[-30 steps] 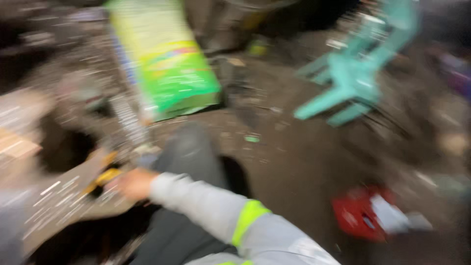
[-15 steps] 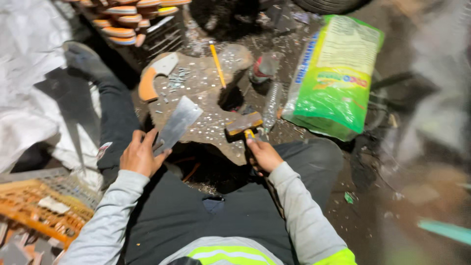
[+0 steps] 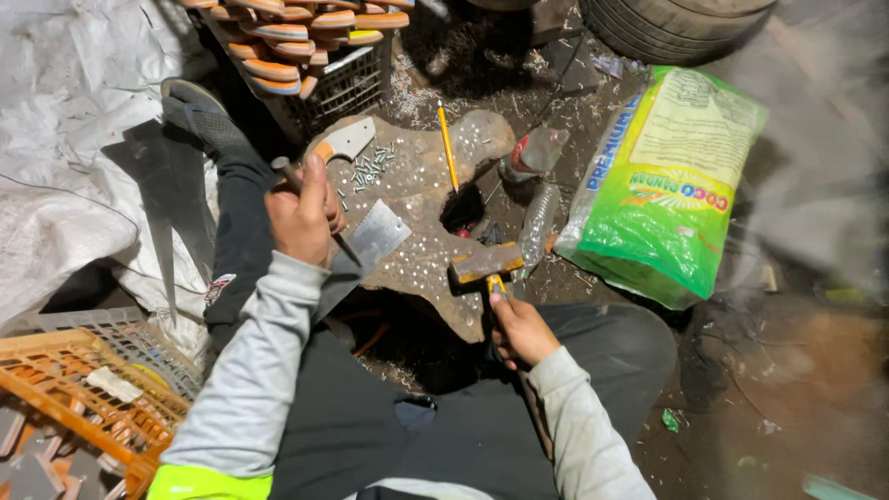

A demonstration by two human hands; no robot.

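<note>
Beside slab edge (image 3: pixel 435 268), hammer (image 3: pixel 486 263)

Probably a rough floor-level workshop: pitted stone block (image 3: pixel 421 199), scattered nails (image 3: pixel 366 171), tyre (image 3: pixel 681 28).
</note>
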